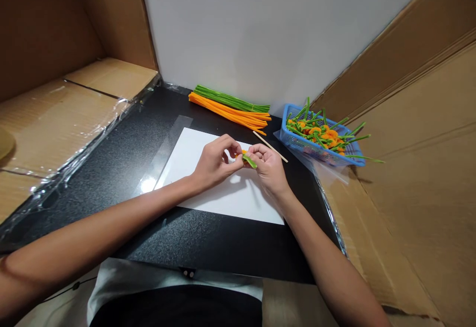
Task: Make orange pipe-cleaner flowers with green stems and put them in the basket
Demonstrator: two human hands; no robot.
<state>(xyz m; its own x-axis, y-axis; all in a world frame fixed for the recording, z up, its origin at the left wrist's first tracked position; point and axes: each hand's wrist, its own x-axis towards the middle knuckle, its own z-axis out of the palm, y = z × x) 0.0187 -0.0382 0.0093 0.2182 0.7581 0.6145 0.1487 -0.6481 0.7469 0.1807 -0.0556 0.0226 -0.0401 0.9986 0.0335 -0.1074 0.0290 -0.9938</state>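
Over the white sheet, my left hand pinches a small piece of orange and green pipe cleaner between thumb and fingers. My right hand is closed on the same piece from the other side. A green end sticks out between the two hands, and a bit of orange shows just behind it. The fingers hide most of the piece's shape. Both hands are held above the white sheet, casting shadows on it.
Behind the sheet lie bundles of green pipe cleaners and orange pipe cleaners. A thin wooden stick rests by the sheet's right edge. The blue basket at right holds several twisted orange and green pieces. Cardboard walls flank the black table.
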